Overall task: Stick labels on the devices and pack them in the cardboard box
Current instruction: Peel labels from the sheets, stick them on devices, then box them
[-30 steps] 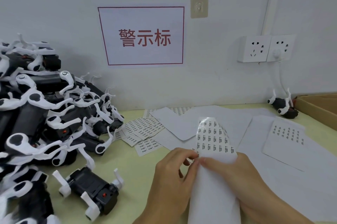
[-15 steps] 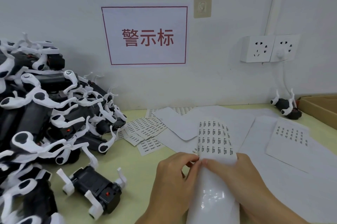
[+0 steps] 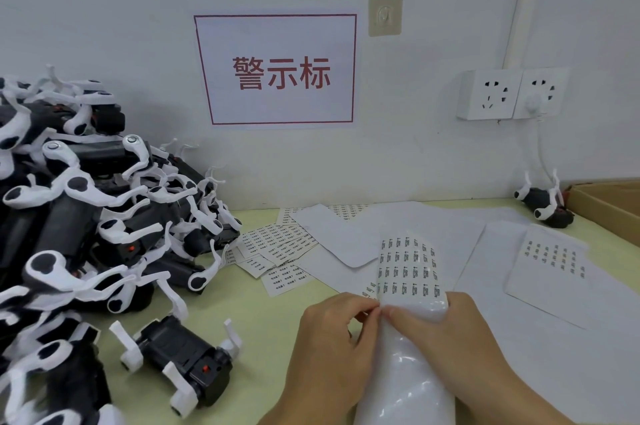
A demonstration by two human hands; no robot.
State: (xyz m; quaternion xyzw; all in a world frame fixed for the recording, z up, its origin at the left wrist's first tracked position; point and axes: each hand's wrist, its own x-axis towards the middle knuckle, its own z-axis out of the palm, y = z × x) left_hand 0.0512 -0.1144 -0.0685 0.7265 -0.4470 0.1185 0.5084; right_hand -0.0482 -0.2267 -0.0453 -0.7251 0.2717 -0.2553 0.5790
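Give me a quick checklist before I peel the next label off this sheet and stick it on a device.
1. Label sheet held steady: ok, right hand grips its bent edge.
2. Left hand on a label: cannot tell, its fingertips meet the sheet's left edge, but whether a label has lifted is hidden.
3. Labels left on the sheet: ok, several printed rows show.
4. Device within reach: ok, a lone black device lies just left of the hands, probably the easiest pick.
5. Device already labelled: cannot tell.
6. Cardboard box ready: ok, it sits at the far right, though its inside is out of view.
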